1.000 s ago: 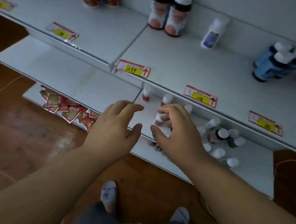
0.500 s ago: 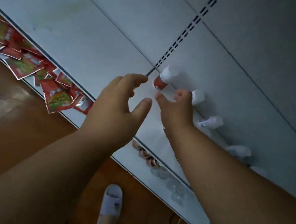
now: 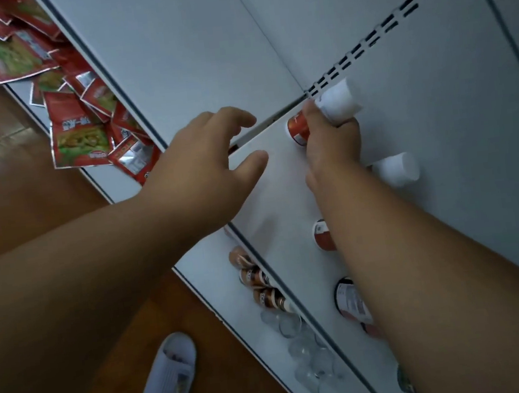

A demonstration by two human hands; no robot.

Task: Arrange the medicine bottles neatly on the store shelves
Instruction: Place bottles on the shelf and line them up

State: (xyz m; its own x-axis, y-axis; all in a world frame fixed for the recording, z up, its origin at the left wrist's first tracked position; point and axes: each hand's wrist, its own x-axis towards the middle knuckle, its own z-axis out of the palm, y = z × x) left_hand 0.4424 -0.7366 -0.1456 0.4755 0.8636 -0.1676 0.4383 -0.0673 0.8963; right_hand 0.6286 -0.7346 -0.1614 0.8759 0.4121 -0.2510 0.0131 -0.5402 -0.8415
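My right hand (image 3: 331,147) grips a small red medicine bottle with a white cap (image 3: 336,103) at the back of a white shelf (image 3: 282,178). Close to its left, my left hand (image 3: 204,167) hovers over the shelf with fingers spread, holding nothing. Another white-capped bottle (image 3: 396,169) stands just right of my right wrist. Two more red-labelled bottles (image 3: 321,234) (image 3: 350,298) show along the left side of my right forearm, partly hidden by it.
Red snack packets (image 3: 72,132) lie heaped on the lower shelf at the left. Brown bottles (image 3: 257,279) and clear glass jars (image 3: 303,348) stand on the lowest shelf below. A perforated upright (image 3: 394,25) runs up the back panel. My slippered foot (image 3: 168,378) stands on the wooden floor.
The view has closed in on the shelf. My right hand has reached forward and closed its fingers round the red bottle at the back. My left hand stays spread beside it.
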